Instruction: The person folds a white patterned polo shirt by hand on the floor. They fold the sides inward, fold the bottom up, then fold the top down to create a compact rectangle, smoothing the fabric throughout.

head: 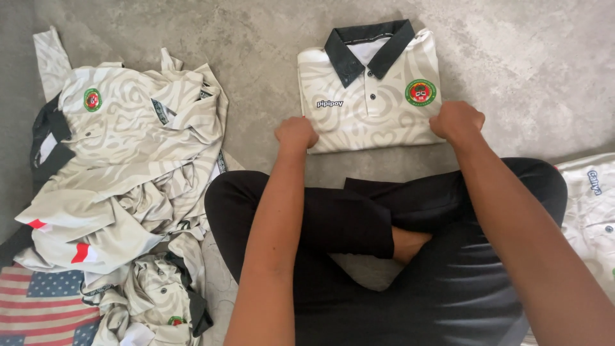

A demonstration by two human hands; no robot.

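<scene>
- The folded cream polo shirt with a pale swirl pattern and dark collar (370, 93) lies flat on the grey concrete floor (525, 57), straight ahead of the seated person and just beyond the crossed legs in black trousers (359, 224).
- The left hand (296, 133) is clenched at the shirt's near left corner, its grip apparently pinching the bottom edge; the right hand (456, 120) is clenched at the near right corner in the same way. How much cloth each fist holds is hidden by the knuckles.
- The shirt's long axis runs away from the person, collar at the far end, hem at the hands. Both hands sit about equally near; the right reaches a little farther forward.
- Bare floor lies open beyond the collar and to the right of the shirt; on the left a strip of floor separates it from a loose heap of unfolded shirts of the same cream pattern (128, 166).
- A striped flag-print cloth in red, white and blue (38, 307) lies at the near left, partly under the heap.
- Another cream garment (592, 211) lies at the right edge, close beside the right knee.
</scene>
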